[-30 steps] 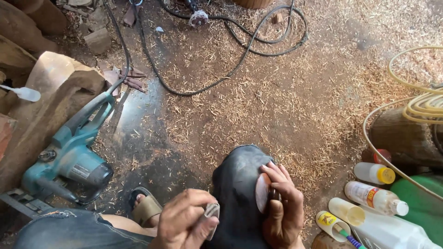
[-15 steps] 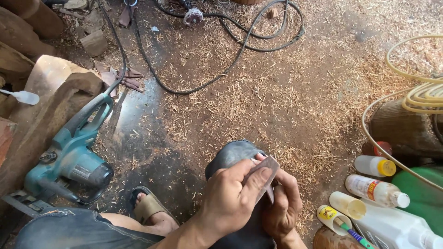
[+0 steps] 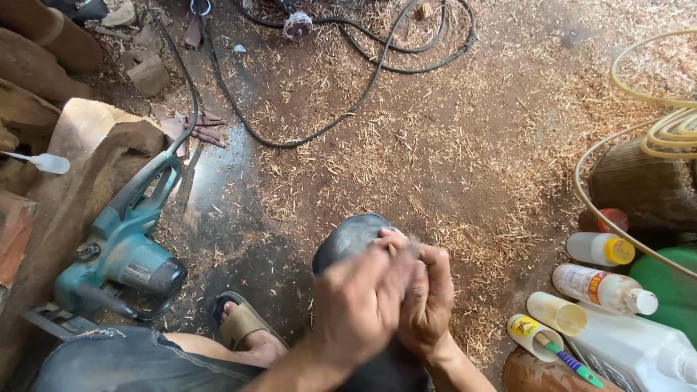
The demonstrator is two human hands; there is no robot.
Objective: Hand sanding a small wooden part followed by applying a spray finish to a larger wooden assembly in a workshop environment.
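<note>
A dark grey rounded piece [image 3: 348, 239] stands between my knees, and only its top shows above my hands. My left hand [image 3: 359, 305] lies blurred across its front, fingers closed on a small grey abrasive sheet [image 3: 409, 249] that just peeks out at the fingertips. My right hand [image 3: 430, 301] grips the piece's right side with curled fingers and touches my left hand. The lower part of the piece is hidden behind both hands.
A teal electric power tool [image 3: 123, 254] lies at the left beside wood blocks [image 3: 87, 145]. Black cables [image 3: 327, 123] snake across the shavings-strewn floor. Several glue and plastic bottles [image 3: 602, 287] and a yellow hose [image 3: 668, 131] are at the right. My sandalled foot [image 3: 243, 327] is at the bottom left.
My left hand came up from the lower left with the grey sheet, laid it on the dark piece beside my right hand, and is now blurred with motion.
</note>
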